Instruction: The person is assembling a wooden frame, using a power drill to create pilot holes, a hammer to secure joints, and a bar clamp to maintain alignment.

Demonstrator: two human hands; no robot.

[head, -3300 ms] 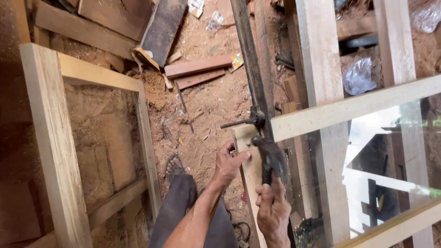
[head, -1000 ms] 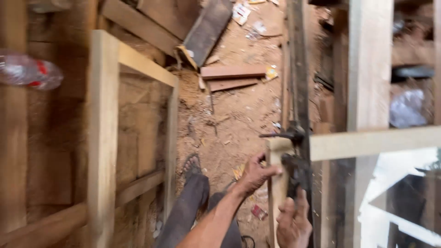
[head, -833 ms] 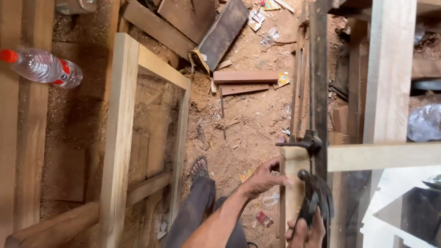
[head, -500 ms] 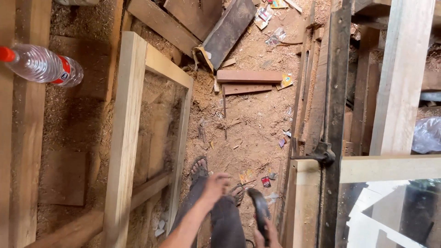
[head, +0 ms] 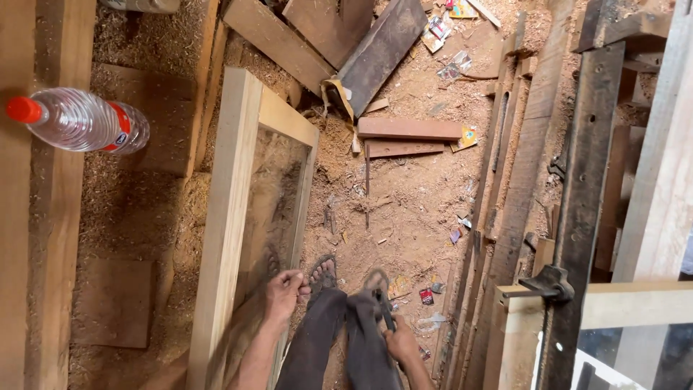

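Left hand (head: 283,291) loosely curled, empty, touching the frame (head: 229,217); right hand (head: 399,339), well right of the frame, grips a dark tool (head: 382,307), bottle (head: 76,120) lying far left of it.

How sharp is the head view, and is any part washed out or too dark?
Head view: floor litter and the plastic bottle are sharp; the left hand and right hand, holding a dark tool, are slightly smeared; the right edge by the pale frame is bright, the lower right corner dark.
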